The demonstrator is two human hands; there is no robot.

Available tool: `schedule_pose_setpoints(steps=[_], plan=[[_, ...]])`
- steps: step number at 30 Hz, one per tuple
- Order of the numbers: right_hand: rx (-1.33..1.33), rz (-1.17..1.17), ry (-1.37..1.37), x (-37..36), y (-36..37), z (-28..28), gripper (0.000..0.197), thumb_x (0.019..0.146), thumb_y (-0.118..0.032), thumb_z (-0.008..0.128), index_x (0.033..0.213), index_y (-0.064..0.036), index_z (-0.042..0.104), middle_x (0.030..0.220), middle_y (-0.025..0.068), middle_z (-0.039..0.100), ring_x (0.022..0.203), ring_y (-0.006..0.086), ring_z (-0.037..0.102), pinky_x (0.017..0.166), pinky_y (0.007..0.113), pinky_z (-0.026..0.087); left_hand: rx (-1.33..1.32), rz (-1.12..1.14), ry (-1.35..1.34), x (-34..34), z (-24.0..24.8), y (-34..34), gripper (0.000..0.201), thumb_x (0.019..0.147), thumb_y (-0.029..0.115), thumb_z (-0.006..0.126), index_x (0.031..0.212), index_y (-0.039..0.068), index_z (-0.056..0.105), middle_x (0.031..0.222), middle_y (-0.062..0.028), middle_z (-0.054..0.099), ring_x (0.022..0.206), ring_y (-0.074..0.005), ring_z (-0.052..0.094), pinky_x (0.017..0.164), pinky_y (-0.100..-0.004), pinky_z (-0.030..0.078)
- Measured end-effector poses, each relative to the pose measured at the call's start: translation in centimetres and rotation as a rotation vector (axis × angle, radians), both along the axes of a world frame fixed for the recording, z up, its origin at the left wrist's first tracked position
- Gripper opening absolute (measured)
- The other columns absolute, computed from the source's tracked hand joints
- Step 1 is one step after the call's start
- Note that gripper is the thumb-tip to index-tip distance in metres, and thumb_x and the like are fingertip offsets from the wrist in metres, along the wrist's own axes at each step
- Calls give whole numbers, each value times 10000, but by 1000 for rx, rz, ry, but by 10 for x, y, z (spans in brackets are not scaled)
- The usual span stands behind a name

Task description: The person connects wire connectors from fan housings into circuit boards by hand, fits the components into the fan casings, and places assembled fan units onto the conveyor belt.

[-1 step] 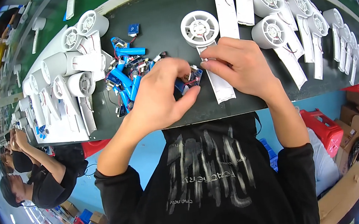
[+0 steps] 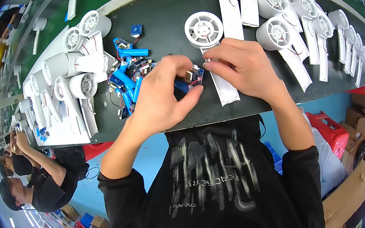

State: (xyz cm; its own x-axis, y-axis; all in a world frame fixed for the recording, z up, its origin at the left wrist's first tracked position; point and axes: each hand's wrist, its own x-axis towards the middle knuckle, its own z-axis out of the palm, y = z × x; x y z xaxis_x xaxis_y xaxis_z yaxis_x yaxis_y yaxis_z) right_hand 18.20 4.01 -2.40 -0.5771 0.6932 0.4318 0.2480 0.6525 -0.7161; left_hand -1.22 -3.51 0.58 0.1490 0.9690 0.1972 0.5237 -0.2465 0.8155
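My left hand [image 2: 164, 91] curls round a small circuit board [image 2: 194, 73] with a blue battery cell [image 2: 182, 85] on it, partly hidden by the fingers. Close by on the right, my right hand [image 2: 245, 67] has thumb and forefinger pinched together at the edge of a white handheld fan [image 2: 203, 29]. What sits between those fingertips is too small to make out. The fan lies with its round head away from me and its open handle shell [image 2: 225, 89] toward me, passing under my right fingers.
Left of my hands is a heap of blue battery cells with boards [image 2: 128, 77]. Several white fan bodies [image 2: 82, 86] lie on a white sheet at the far left. More fans [image 2: 275, 33] stand in rows at the right on the dark table mat [image 2: 156, 8]. A co-worker [image 2: 40, 181] sits at left.
The circuit board in my left hand has tilted slightly, showing more of the blue cell. My right hand has hardly moved.
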Motion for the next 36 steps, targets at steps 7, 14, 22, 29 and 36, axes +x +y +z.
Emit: schedule_pose_setpoints(steps=[7,14,22,29,36], plan=[[75,-175,11,-10,1,4,132,752,-124,748,768,-53,638,666,73,588,555,220,583,494,324,438,-14,60,86,3,11,17,346,719,78,733,1036,22,605,931,-115,632,779,-249,626,706,-317,506],[280,-208,145,-25,1,-26,152,736,-161,671,668,-96,551,634,38,530,548,245,582,438,378,443,-145,180,-188,-8,-2,15,368,812,-22,638,1175,-34,581,1064,-90,574,952,-159,549,851,-259,412],[154,-242,178,-10,-8,-31,123,730,-161,655,691,-75,576,637,67,563,555,290,601,462,422,453,-168,87,-413,-19,-26,26,367,824,-26,631,1173,-45,518,1004,-106,562,780,-153,570,750,-268,464],[137,-320,255,-17,-13,-33,128,733,-160,643,677,-79,561,591,69,557,528,299,595,456,428,450,-115,83,-304,-10,-14,30,274,830,3,656,1082,-25,553,925,-77,577,624,-100,537,553,-219,438],[76,-334,240,-24,-14,-25,146,782,-183,597,712,-61,559,619,79,581,542,310,605,476,432,470,-320,75,-398,-13,-24,32,344,854,28,631,1175,-57,539,782,-44,554,606,-113,534,574,-230,432]])
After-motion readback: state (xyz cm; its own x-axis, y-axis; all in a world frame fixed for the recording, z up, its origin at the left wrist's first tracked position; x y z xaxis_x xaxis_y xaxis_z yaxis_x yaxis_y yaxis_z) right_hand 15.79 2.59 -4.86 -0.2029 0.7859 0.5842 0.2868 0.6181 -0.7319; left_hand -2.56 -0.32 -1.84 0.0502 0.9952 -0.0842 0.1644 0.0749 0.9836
